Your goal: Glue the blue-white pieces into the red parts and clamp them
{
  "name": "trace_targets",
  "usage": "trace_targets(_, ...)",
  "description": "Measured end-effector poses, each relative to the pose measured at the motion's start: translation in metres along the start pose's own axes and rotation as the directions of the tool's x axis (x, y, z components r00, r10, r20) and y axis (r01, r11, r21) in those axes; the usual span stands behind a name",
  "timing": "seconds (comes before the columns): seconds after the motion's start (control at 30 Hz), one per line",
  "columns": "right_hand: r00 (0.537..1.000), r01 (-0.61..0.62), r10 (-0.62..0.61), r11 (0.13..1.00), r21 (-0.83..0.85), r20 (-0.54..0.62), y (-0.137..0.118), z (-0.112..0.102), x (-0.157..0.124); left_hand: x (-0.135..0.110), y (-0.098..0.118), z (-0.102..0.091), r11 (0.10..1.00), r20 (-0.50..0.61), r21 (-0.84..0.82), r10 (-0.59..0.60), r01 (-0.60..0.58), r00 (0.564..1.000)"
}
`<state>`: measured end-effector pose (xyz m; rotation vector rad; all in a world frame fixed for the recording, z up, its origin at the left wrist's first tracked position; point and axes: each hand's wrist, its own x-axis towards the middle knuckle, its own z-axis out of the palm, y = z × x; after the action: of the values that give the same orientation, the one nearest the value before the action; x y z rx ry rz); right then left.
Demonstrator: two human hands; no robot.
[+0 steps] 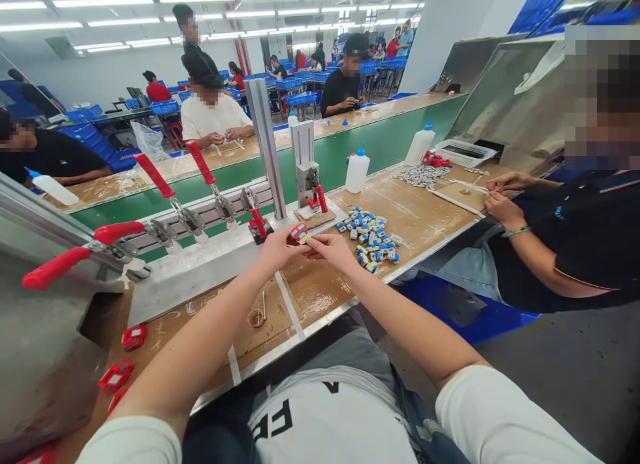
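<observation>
White shirt (335, 424) nearest, the worker's left hand (278, 251) has its grip closed on a red toy (300, 233) above the worktop (325, 279), while the right hand's (329, 251) hold at its edge is unclear; probably light and stiff, it suits pinching by the sides.

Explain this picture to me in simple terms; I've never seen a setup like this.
No robot here: a camera on a person's head looks forward and down at their own bare hands. The left hand holds a small red piece with a yellow part, and the right hand's fingertips meet it at its near edge. On the brown bench, a pile of blue, white and yellow pieces lies to the right and some red pieces to the left. Red-handled clamps stand beyond the arms. Another person works at the far right.
</observation>
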<state>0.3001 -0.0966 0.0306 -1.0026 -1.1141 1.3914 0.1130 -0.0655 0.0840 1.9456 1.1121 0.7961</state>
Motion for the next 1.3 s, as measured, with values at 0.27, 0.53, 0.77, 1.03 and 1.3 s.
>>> trace_targets(0.27, 0.885, 0.065, -0.297, 0.842, -0.535, -0.36, -0.032, -0.062, 0.092, 0.028, -0.01, 0.009, 0.959, 0.052, -0.228, -0.159, 0.167, 0.986)
trace_targets(0.53, 0.931, 0.331, -0.33, 0.943, -0.018, -0.154, -0.082, -0.062, 0.114, 0.051, -0.019, 0.009, 0.725, 0.063, -0.596, -0.387, 0.346, 0.92)
trace_targets(0.77, 0.901, 0.426, -0.432, 0.9, 0.092, 0.049, -0.151, -0.043, 0.166, 0.072, -0.023, 0.013, 0.675, 0.007, -0.659, -0.436, 0.332, 0.9)
trace_targets(1.03, 0.898, 0.167, -0.317, 0.888, -0.429, -0.306, -0.079, -0.069, 0.185, 0.086, -0.033, 0.017, 0.802, -0.126, -0.528, -0.398, 0.278, 0.909)
trace_targets(1.3, 0.97, 0.024, -0.138, 0.874, -0.484, -0.201, -0.026, -0.079, 0.178, 0.118, -0.043, 0.028, 0.896, -0.233, -0.38, -0.335, 0.232, 0.913)
